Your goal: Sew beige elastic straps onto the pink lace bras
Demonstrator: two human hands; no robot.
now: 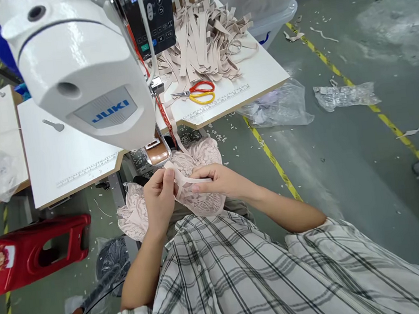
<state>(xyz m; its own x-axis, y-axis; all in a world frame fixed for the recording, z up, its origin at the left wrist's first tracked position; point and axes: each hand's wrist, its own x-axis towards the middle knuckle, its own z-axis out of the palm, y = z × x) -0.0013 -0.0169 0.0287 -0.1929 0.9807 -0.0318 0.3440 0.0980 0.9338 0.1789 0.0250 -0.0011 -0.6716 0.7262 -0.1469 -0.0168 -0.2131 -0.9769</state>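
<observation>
A pale pink lace garment [203,205] lies bunched over my lap, just below the front end of a white sewing machine [84,75]. Its edge carries a smooth light band [182,179]. My left hand [160,194] pinches the band and lace between thumb and fingers. To the right, my right hand [217,180] grips the same band, its fingers closed around it. More of the lace [135,212] hangs to the left of my left hand. A narrow pink strip [175,130] runs from the machine down toward the lace.
A heap of beige fabric strips [205,42] covers the right tabletop. Scissors with red and yellow handles [201,92] lie before it. A control panel [154,20] stands behind the machine. A red plastic stool [36,252] is at left; plastic bags [279,104] lie on the floor.
</observation>
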